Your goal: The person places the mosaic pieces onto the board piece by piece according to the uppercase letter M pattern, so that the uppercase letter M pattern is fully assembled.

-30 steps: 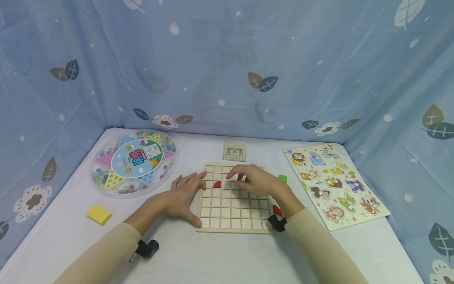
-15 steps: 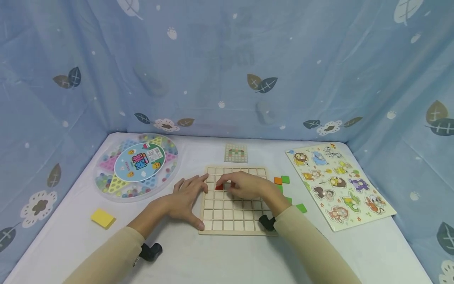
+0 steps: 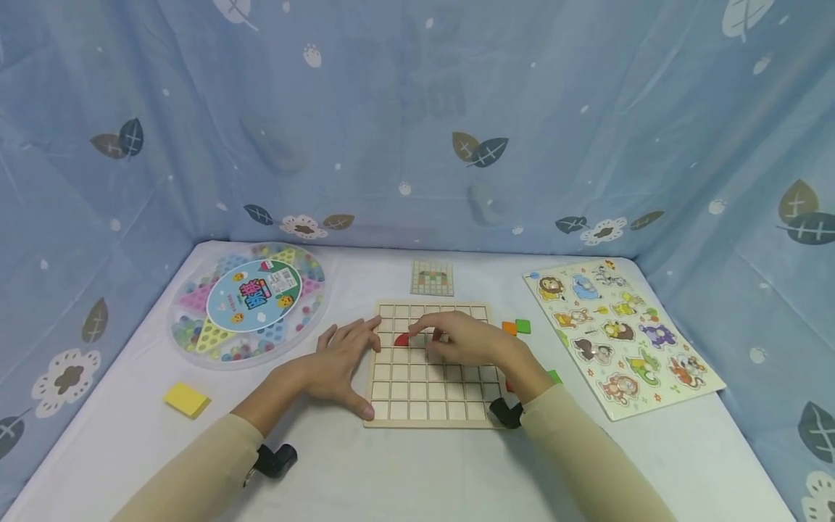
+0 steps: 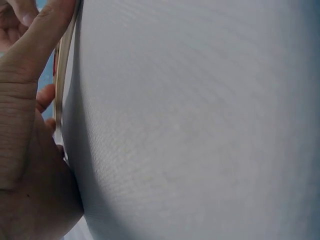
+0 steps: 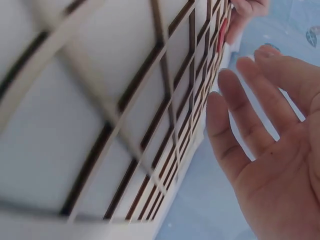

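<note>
- Half a second on, a person's right hand point(image 3: 464, 338) had eased slightly rightward over the wooden grid board point(image 3: 419, 391), baring more of the red quarter-round piece point(image 3: 401, 340); the piece itself had kept its place.
- Nearest the camera, two beige sleeves point(image 3: 196, 464) reached in over a white-covered counter point(image 3: 365, 478), a black device point(image 3: 277, 460) at each wrist.
- To the left lay a yellow block point(image 3: 186, 399), near the round case and well apart from the board.
- Spread wide, the left hand point(image 3: 335, 371) straddled the board's left edge, thumb at the near corner, fingers toward the far one.
- Beside the right forearm, a second red piece point(image 3: 511, 386) and a green tile point(image 3: 554, 376) showed partly covered.
- An animal puzzle point(image 3: 620, 354) lay aslant at the right.
- Loosely bent, the right hand showed nothing in its fingers; its fingertip hung at the red quarter-round piece, second column from the left, contact impossible to tell.
- Just off the board's right side sat an orange tile point(image 3: 509, 328) and another green tile point(image 3: 523, 326).
- Farther back stood a round case point(image 3: 254, 297) of coloured beads and a small patterned card point(image 3: 432, 279), before a blue leaf-print curtain point(image 3: 385, 109).
</note>
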Available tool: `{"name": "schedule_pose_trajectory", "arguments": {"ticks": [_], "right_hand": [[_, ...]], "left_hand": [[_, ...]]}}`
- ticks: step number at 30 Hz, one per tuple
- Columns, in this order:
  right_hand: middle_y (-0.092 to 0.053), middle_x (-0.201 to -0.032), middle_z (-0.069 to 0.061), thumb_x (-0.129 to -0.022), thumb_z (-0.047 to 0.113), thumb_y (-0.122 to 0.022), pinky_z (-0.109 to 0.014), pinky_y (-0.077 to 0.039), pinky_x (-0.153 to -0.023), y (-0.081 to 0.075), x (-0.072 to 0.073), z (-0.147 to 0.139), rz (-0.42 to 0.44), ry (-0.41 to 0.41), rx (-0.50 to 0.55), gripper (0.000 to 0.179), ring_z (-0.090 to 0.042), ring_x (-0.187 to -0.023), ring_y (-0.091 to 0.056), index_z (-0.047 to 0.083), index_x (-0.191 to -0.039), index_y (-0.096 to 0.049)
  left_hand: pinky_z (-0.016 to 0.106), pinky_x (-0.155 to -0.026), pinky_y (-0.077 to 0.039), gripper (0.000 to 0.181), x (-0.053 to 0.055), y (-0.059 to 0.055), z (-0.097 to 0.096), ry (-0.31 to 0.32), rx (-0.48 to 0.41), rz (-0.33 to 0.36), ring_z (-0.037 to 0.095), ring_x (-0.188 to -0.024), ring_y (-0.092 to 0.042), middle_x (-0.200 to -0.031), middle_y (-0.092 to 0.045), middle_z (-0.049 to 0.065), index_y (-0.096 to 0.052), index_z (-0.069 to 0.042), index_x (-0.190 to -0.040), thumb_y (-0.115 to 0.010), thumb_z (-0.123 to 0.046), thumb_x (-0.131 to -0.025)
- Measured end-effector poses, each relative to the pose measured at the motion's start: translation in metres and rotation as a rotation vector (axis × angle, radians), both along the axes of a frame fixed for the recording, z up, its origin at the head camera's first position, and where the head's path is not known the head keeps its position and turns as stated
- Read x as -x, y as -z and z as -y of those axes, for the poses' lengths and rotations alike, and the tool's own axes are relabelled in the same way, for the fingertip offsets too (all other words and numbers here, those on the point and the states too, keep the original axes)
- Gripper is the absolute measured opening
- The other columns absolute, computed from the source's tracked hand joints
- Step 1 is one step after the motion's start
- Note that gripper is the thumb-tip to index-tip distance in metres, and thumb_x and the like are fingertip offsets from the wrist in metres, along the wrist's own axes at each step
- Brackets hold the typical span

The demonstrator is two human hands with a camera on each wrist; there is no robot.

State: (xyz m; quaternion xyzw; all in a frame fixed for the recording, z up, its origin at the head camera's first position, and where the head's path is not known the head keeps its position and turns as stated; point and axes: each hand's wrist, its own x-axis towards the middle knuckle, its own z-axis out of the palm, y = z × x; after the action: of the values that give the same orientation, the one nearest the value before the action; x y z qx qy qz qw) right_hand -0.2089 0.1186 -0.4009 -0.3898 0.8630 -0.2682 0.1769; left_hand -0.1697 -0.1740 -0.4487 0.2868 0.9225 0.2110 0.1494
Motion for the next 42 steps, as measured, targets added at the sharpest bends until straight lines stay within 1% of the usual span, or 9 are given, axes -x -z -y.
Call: {"name": "schedule_pose_trajectory", "arguments": {"ticks": [4, 9, 16, 21, 26, 30, 33, 38, 42], "right_hand": [[-0.063, -0.139, 0.0, -0.101, 0.004, -0.058, -0.032, -0.055, -0.088, -0.003, -0.002, -0.012, -0.008, 0.005, 0.042, 0.038, -0.014, -0.104, -0.064, 0.014, -0.138, -0.062], [-0.066, -0.132, -0.001, -0.101, 0.006, -0.06, -0.03, -0.056, -0.082, -0.008, -0.002, -0.028, -0.038, 0.025, 0.076, 0.033, -0.014, -0.101, -0.062, 0.013, -0.133, -0.064], [-0.068, -0.128, -0.002, -0.101, 0.008, -0.062, -0.034, -0.057, -0.086, -0.012, -0.007, -0.049, -0.056, 0.07, 0.098, 0.031, -0.015, -0.103, -0.063, 0.013, -0.132, -0.065], [-0.069, -0.125, -0.006, -0.101, 0.008, -0.063, -0.034, -0.056, -0.083, -0.01, -0.013, -0.061, -0.076, 0.087, 0.116, 0.03, -0.016, -0.102, -0.064, 0.012, -0.131, -0.065], [-0.069, -0.125, -0.003, -0.101, 0.009, -0.064, -0.035, -0.056, -0.085, -0.01, -0.017, -0.071, -0.106, 0.115, 0.114, 0.028, -0.014, -0.104, -0.064, 0.014, -0.128, -0.067], [-0.069, -0.125, -0.005, -0.101, 0.009, -0.064, -0.038, -0.057, -0.087, -0.007, -0.02, -0.079, -0.113, 0.116, 0.095, 0.029, -0.018, -0.107, -0.063, 0.013, -0.129, -0.066], [-0.069, -0.125, -0.006, -0.101, 0.009, -0.064, -0.038, -0.057, -0.087, -0.004, -0.024, -0.086, -0.106, 0.129, 0.086, 0.029, -0.019, -0.107, -0.063, 0.012, -0.13, -0.066], [-0.07, -0.124, -0.003, -0.1, 0.008, -0.065, -0.032, -0.057, -0.085, 0.001, -0.028, -0.096, -0.111, 0.168, 0.096, 0.028, -0.014, -0.102, -0.064, 0.012, -0.127, -0.067], [-0.071, -0.122, -0.003, -0.098, 0.005, -0.067, -0.033, -0.057, -0.084, 0.004, -0.03, -0.104, -0.128, 0.158, 0.114, 0.028, -0.012, -0.098, -0.065, 0.01, -0.125, -0.068]], "left_hand": [[0.071, -0.119, 0.0, 0.101, 0.0, -0.001, 0.001, 0.001, 0.0, 0.003, 0.036, -0.159, -0.004, -0.174, -0.005, 0.004, -0.038, -0.025, -0.126, -0.085, -0.08, -0.054], [0.071, -0.119, 0.0, 0.1, 0.0, -0.002, 0.001, 0.009, -0.008, 0.001, 0.037, -0.158, -0.004, -0.174, -0.005, 0.005, -0.039, -0.025, -0.125, -0.086, -0.078, -0.055], [0.071, -0.119, -0.001, 0.101, 0.001, 0.0, 0.0, 0.013, -0.01, 0.0, 0.037, -0.158, -0.004, -0.174, -0.004, 0.005, -0.039, -0.025, -0.126, -0.085, -0.079, -0.054], [0.071, -0.119, 0.0, 0.101, 0.001, 0.001, -0.001, 0.009, -0.012, 0.0, 0.037, -0.158, -0.004, -0.174, -0.005, 0.005, -0.039, -0.025, -0.125, -0.085, -0.079, -0.054], [0.071, -0.119, 0.0, 0.102, 0.0, 0.001, 0.0, 0.009, -0.009, 0.002, 0.037, -0.159, -0.003, -0.174, -0.004, 0.005, -0.039, -0.025, -0.126, -0.085, -0.08, -0.054], [0.072, -0.118, -0.001, 0.101, 0.0, 0.0, 0.001, 0.012, -0.008, 0.002, 0.038, -0.158, -0.003, -0.174, -0.004, 0.005, -0.038, -0.025, -0.126, -0.085, -0.08, -0.054], [0.072, -0.118, -0.001, 0.1, 0.0, -0.001, 0.002, 0.013, -0.009, 0.002, 0.038, -0.158, -0.004, -0.174, -0.004, 0.005, -0.039, -0.025, -0.126, -0.085, -0.079, -0.055], [0.072, -0.118, -0.001, 0.1, 0.0, -0.002, 0.002, 0.024, -0.021, 0.001, 0.039, -0.158, -0.004, -0.174, -0.003, 0.006, -0.039, -0.024, -0.126, -0.086, -0.077, -0.056], [0.073, -0.118, 0.0, 0.1, -0.001, -0.002, 0.002, 0.027, -0.03, 0.007, 0.039, -0.158, -0.003, -0.174, -0.003, 0.006, -0.04, -0.024, -0.127, -0.086, -0.077, -0.056]]}}
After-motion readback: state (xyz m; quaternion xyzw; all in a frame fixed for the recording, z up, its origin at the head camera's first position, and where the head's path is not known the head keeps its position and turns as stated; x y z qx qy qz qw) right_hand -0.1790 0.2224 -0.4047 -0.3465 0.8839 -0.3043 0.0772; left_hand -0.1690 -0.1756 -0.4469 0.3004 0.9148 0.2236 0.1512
